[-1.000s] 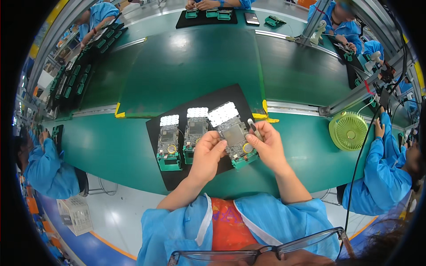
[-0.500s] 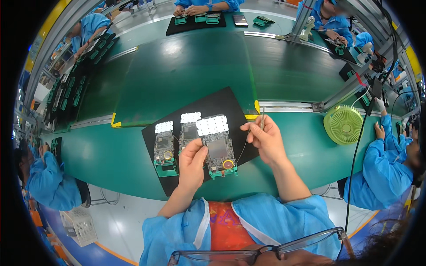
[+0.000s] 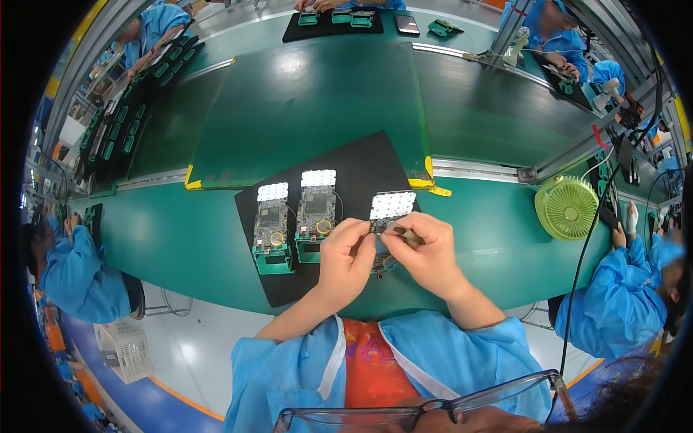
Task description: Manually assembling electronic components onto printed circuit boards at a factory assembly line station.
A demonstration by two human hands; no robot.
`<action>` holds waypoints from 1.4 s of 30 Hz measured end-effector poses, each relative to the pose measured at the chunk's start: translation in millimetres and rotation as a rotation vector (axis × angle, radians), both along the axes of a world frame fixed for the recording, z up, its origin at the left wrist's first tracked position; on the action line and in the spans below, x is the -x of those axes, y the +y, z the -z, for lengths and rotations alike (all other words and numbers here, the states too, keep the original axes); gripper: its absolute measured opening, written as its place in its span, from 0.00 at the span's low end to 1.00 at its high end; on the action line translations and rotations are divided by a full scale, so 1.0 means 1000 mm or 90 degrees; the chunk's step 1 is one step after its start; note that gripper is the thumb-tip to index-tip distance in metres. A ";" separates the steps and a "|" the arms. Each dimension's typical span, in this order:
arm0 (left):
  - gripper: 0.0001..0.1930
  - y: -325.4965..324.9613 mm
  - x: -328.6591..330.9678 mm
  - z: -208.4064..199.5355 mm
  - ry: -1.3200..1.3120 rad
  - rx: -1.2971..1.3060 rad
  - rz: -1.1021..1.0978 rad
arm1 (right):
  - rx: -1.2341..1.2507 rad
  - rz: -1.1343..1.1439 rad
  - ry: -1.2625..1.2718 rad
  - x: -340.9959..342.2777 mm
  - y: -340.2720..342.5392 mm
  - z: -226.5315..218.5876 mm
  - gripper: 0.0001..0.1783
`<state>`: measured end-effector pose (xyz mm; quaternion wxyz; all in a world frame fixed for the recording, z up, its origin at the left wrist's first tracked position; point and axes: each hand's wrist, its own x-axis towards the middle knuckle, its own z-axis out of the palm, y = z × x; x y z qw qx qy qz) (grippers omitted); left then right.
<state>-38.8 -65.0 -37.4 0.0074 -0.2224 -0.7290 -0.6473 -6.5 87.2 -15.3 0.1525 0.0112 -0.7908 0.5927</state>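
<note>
A circuit board point(image 3: 392, 205) with a white dotted keypad panel at its far end is held over the right part of a black mat point(image 3: 361, 155). My left hand point(image 3: 346, 258) is closed on its left edge. My right hand point(image 3: 427, 252) is closed around a slim metal tool point(image 3: 409, 235), its fingertips meeting the left ones over the board's middle. Both hands hide most of the board and whatever lies between the fingertips. Left of them, two similar boards, a nearer-left board point(image 3: 271, 220) and a middle board point(image 3: 316, 206), rest in green frames with thin wires and yellow-ringed round parts.
A green fan point(image 3: 567, 208) stands at the right, with a black cable point(image 3: 580, 270) hanging nearby. Beyond the bench edge runs a green conveyor belt point(image 3: 310, 108), with yellow tape point(image 3: 429, 173) at its corner. Co-workers in blue sit around, and a white crate point(image 3: 124, 350) is on the floor.
My right hand has come left and down to meet my left hand over the board. The left hand and board have shifted right, and the board looks more tilted. The view has shifted slightly.
</note>
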 end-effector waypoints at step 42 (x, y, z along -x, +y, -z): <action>0.01 0.002 0.001 -0.006 0.059 -0.010 0.039 | -0.157 -0.040 -0.112 -0.012 0.020 -0.010 0.12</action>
